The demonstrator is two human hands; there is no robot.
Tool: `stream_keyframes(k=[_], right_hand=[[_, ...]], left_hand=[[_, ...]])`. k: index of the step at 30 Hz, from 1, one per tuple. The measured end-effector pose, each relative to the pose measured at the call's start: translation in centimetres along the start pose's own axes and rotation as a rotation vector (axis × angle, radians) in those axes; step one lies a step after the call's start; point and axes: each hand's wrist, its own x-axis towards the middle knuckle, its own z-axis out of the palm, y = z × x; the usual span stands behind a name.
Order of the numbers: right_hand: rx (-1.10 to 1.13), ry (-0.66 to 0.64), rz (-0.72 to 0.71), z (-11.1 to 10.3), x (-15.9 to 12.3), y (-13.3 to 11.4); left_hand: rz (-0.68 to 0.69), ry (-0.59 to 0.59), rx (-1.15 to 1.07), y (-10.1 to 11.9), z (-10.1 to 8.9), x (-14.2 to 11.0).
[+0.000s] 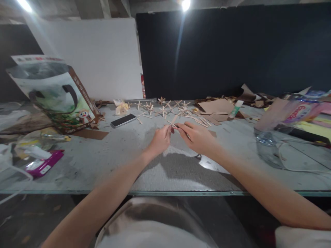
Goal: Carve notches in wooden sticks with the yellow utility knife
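My left hand [159,140] and my right hand [198,137] meet above the middle of the grey table [108,162]. Both pinch small wooden sticks [173,121] held between the fingertips, the sticks crossing and pointing away from me. Beyond the hands lie several finished stick crosses [165,107] and loose sticks [200,120] spread over the far part of the table.
A phone [123,120] lies left of the crosses. A printed cardboard box [55,93] leans at far left, a purple packet [43,164] near it. Brown card pieces [216,106], a glue tube [236,109], and clear plastic packaging [281,127] sit to the right.
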Motion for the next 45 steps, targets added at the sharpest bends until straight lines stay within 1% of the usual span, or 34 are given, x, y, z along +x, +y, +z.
stream_keyframes(k=[2,7,9,12,16,23,28,36,41,45], right_hand=[[-0.047,-0.018,0.005,-0.2,0.0,0.0],[-0.084,-0.066,0.114,-0.3,0.2,0.4],[-0.072,-0.065,0.093,-0.1,0.2,0.5],[-0.06,-0.027,0.036,0.0,0.2,0.6],[-0.041,-0.013,0.006,0.0,0.2,0.7],[-0.119,0.043,-0.073,0.3,0.1,1.0],[-0.153,0.068,-0.09,0.5,0.0,1.1],[-0.137,0.016,-0.046,0.4,0.0,0.9],[-0.154,-0.069,0.018,0.2,0.1,0.4],[-0.175,-0.156,0.075,-0.1,0.3,-0.1]], left_hand=[[-0.009,0.007,0.018,0.0,-0.1,0.0],[-0.028,0.005,0.05,0.1,-0.3,0.1],[-0.028,-0.003,0.049,0.0,-0.3,0.1],[-0.021,-0.012,0.06,0.0,-0.3,0.2],[-0.013,-0.028,0.072,-0.1,-0.3,0.2],[0.019,-0.021,0.055,-0.3,-0.3,0.2],[0.039,-0.023,0.055,-0.5,-0.3,0.2],[0.065,-0.023,0.018,-0.3,-0.4,0.2],[0.034,-0.039,0.0,-0.3,-0.3,0.2],[0.025,-0.065,0.076,-0.2,-0.2,0.3]])
